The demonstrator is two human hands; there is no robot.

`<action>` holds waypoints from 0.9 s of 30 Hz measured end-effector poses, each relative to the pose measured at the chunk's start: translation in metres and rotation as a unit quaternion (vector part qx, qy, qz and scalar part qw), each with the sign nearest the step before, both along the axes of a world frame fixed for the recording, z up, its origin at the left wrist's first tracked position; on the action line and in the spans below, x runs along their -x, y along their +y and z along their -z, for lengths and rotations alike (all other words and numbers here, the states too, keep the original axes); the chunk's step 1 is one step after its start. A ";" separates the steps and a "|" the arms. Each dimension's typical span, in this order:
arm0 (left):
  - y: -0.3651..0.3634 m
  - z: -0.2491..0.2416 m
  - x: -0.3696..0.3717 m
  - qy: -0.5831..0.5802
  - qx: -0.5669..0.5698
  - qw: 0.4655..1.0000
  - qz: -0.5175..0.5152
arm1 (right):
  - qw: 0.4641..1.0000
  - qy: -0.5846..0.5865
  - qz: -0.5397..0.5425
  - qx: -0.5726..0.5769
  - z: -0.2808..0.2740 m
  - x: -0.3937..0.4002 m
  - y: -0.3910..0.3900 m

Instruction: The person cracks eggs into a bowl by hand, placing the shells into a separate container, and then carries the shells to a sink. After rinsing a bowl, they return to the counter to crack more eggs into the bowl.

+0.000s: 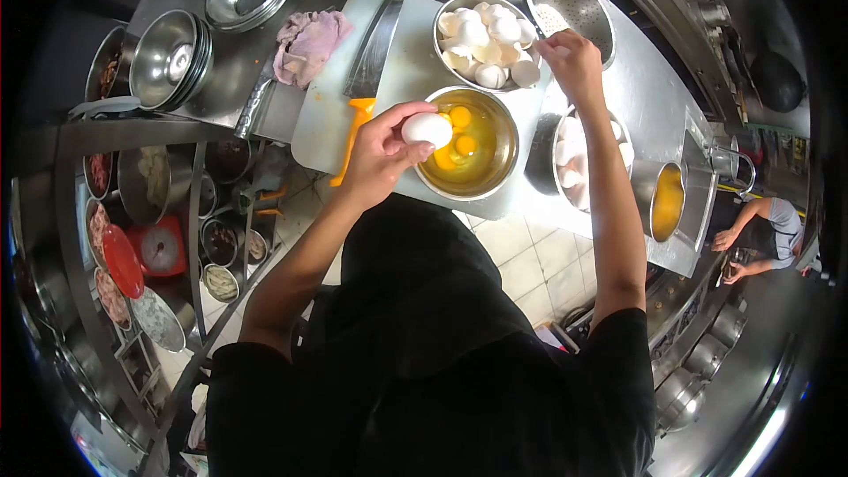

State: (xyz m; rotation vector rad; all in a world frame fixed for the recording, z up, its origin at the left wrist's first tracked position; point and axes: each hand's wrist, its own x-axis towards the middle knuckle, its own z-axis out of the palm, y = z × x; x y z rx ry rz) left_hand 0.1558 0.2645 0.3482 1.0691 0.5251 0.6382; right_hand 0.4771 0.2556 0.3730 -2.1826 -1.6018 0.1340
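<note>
My left hand (382,152) holds a whole white egg (427,129) at the near rim of a steel bowl (497,174) that contains several raw yolks (460,128). My right hand (572,62) reaches over to the right edge of a bowl of empty eggshells (488,39), fingers curled; whether it holds a shell is hidden. Both bowls stand on a white cutting board (402,62). A third bowl with whole white eggs (572,155) sits to the right, under my right forearm.
A cleaver (375,46) and an orange tool (352,132) lie on the board beside a pink cloth (306,44). Stacked steel bowls (170,57), a colander (574,4), a pot of yellow liquid (667,201). Another person (764,234) works at the right.
</note>
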 end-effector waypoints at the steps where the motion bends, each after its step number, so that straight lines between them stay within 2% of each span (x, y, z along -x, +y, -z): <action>1: -0.002 -0.002 -0.005 0.001 -0.004 1.000 -0.001 | 0.999 0.032 -0.003 0.008 0.003 -0.007 0.000; 2: -0.003 -0.004 -0.010 0.009 -0.009 1.000 0.002 | 0.999 0.034 -0.004 0.003 0.002 -0.010 0.000; 4: -0.005 -0.006 -0.017 0.030 -0.025 0.999 0.006 | 0.996 0.004 -0.042 0.074 0.002 -0.012 -0.003; 8: -0.011 -0.012 -0.030 0.049 -0.046 0.998 -0.009 | 0.996 0.083 -0.014 0.036 0.009 -0.030 -0.005; 11: -0.014 -0.015 -0.034 0.056 -0.041 0.998 -0.010 | 0.996 0.056 -0.071 -0.014 0.015 -0.037 -0.006; 13: -0.016 -0.017 -0.037 0.060 -0.050 0.997 -0.029 | 0.991 0.078 -0.105 0.031 0.011 -0.033 -0.007; 14: -0.016 -0.018 -0.037 0.061 -0.054 0.996 -0.028 | 0.978 0.162 -0.120 0.049 0.001 -0.036 -0.008; 15: -0.017 -0.019 -0.036 0.063 -0.051 0.996 -0.033 | 0.979 0.160 -0.119 0.043 -0.007 -0.035 -0.011; 16: -0.017 -0.021 -0.036 0.065 -0.047 0.996 -0.037 | 0.941 0.327 -0.064 0.058 -0.014 -0.033 -0.021; 17: -0.017 -0.024 -0.035 0.061 -0.052 0.996 -0.032 | 0.873 0.483 -0.005 0.070 -0.024 -0.029 -0.033; 18: -0.018 -0.025 -0.033 0.064 -0.055 0.996 -0.038 | 0.859 0.509 -0.027 0.052 -0.033 -0.027 -0.048; 20: -0.021 -0.028 -0.032 0.056 -0.050 0.996 -0.049 | 0.908 0.413 -0.034 0.070 -0.061 -0.010 -0.096; 22: -0.021 -0.030 -0.031 0.051 -0.047 0.996 -0.049 | 0.892 0.427 -0.093 0.119 -0.044 0.010 -0.165; 23: -0.022 -0.031 -0.027 0.046 -0.046 0.996 -0.053 | 0.863 0.481 -0.075 0.136 -0.019 0.029 -0.208; 24: -0.021 -0.033 -0.027 0.033 -0.035 0.997 -0.052 | 0.833 0.481 -0.027 0.272 0.005 0.042 -0.245; 25: -0.018 -0.027 -0.024 0.046 -0.031 0.998 -0.033 | 0.854 0.387 -0.035 0.347 0.012 0.063 -0.274; 26: -0.015 -0.022 -0.023 0.053 -0.041 0.998 -0.020 | 0.909 0.279 -0.069 0.301 0.080 0.068 -0.347; 27: -0.015 -0.019 -0.023 0.059 -0.048 0.997 -0.006 | 0.817 0.503 -0.054 0.277 0.110 0.065 -0.391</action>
